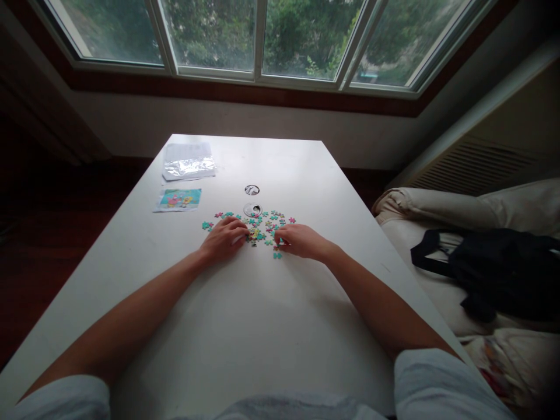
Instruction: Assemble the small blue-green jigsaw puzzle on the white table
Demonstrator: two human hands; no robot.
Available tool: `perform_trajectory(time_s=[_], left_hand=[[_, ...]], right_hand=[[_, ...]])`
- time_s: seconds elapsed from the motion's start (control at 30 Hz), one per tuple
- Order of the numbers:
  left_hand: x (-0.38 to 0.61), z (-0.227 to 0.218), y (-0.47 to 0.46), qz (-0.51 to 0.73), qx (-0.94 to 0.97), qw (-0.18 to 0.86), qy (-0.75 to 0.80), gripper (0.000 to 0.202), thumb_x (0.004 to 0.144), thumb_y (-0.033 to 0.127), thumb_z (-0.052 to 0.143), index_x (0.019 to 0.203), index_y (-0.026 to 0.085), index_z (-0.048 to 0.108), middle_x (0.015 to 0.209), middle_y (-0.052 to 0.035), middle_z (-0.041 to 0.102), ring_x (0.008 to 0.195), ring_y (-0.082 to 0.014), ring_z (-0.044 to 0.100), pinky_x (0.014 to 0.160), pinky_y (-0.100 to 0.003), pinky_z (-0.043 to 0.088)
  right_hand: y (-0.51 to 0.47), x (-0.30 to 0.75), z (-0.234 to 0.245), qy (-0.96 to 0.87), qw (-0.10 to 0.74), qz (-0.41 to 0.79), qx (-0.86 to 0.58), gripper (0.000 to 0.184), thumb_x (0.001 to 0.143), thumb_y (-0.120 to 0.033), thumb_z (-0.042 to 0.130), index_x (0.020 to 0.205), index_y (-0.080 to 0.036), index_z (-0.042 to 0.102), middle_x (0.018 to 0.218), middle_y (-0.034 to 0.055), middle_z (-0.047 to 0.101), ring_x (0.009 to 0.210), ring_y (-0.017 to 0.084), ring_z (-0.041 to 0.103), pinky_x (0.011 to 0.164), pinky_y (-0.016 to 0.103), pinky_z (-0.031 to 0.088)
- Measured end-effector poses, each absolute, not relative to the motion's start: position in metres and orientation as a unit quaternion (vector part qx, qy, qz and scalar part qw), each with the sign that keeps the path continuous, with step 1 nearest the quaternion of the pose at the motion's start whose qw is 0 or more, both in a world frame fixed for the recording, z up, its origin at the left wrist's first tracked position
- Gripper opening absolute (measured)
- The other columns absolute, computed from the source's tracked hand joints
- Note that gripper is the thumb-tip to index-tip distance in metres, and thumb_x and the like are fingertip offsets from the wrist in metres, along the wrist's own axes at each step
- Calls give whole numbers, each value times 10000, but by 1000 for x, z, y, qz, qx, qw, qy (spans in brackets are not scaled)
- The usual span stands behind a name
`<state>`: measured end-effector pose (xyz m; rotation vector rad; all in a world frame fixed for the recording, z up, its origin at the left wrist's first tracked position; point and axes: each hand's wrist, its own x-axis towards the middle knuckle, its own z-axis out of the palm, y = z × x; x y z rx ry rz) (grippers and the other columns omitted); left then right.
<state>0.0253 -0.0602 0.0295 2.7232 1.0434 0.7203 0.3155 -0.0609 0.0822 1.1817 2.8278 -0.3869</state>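
Note:
Many small jigsaw puzzle pieces (pixel 261 237) in teal, yellow and pink lie loosely spread on the white table (pixel 254 326). My left hand (pixel 224 239) rests at the left side of the spread, its fingers bent and closed at a yellow puzzle piece (pixel 253 234). On the other side my right hand (pixel 301 241) has its fingers curled together in a pinch among the pieces. What lies between those fingertips is too small and hidden to make out. A teal piece (pixel 277 255) sits just below the right fingertips.
A small colourful picture sheet (pixel 179 199) lies at the left, with a clear plastic bag (pixel 190 161) behind it. Two round items, one dark-rimmed (pixel 252 190) and one pale (pixel 252 209), are beyond the pieces. Dark clothing (pixel 503 268) covers a pale sofa (pixel 402 233) at right.

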Motion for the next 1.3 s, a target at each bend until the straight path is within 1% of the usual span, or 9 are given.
perform_trajectory(time_s=[0.13, 0.37, 0.53, 0.7, 0.83, 0.97, 1.13, 1.3], left_hand=[[25, 29, -60, 245, 902, 72, 347, 259, 932, 191, 558, 1125, 265, 716, 1144, -55, 707, 1141, -245, 562, 1075, -484, 447], [25, 29, -60, 242, 904, 68, 346, 250, 944, 209, 554, 1127, 257, 717, 1140, -59, 707, 1140, -243, 564, 1078, -481, 454], [25, 30, -60, 246, 902, 73, 348, 264, 937, 209, 551, 1128, 262, 726, 1138, -69, 710, 1133, -248, 571, 1081, -510, 454], [25, 29, -60, 245, 903, 72, 346, 266, 939, 210, 552, 1135, 262, 724, 1137, -67, 709, 1134, -247, 569, 1078, -502, 455], [25, 28, -60, 239, 904, 66, 348, 259, 943, 215, 552, 1137, 263, 716, 1147, -60, 704, 1144, -244, 561, 1089, -488, 443], [25, 27, -59, 239, 905, 62, 347, 256, 943, 208, 551, 1135, 260, 712, 1150, -58, 701, 1144, -241, 560, 1089, -478, 441], [24, 25, -59, 245, 903, 61, 347, 249, 945, 211, 551, 1128, 260, 713, 1150, -58, 701, 1143, -239, 562, 1086, -476, 441], [25, 26, -60, 247, 902, 63, 348, 253, 948, 210, 544, 1127, 260, 716, 1143, -60, 703, 1139, -239, 563, 1082, -476, 442]], right_hand=[[-59, 316, 80, 912, 28, -123, 391, 76, 882, -266, 674, 947, -228, 676, 960, 40, 716, 850, 173, 618, 656, 255, 296], [-60, 315, 78, 909, 30, -175, 376, 46, 881, -260, 661, 888, -214, 660, 879, 17, 702, 765, 147, 580, 655, 250, 298], [-58, 317, 78, 910, 17, -171, 379, 177, 871, -282, 700, 1029, -221, 652, 941, 29, 698, 819, 159, 588, 689, 242, 311], [-57, 316, 79, 910, 22, -164, 381, 104, 893, -297, 681, 965, -223, 676, 860, 20, 694, 782, 155, 588, 680, 242, 304], [-59, 315, 78, 910, 30, -168, 378, 110, 899, -317, 671, 945, -217, 677, 840, 21, 694, 756, 151, 578, 673, 244, 302], [-60, 316, 77, 911, 29, -177, 372, 108, 911, -313, 652, 883, -210, 665, 814, 13, 689, 736, 141, 567, 673, 242, 299], [-59, 317, 77, 913, 19, -161, 374, 133, 891, -318, 686, 974, -216, 663, 840, 10, 699, 750, 144, 579, 676, 245, 293], [-60, 314, 79, 914, 31, -132, 382, 102, 894, -319, 687, 918, -220, 675, 823, 17, 711, 761, 155, 603, 690, 255, 293]])
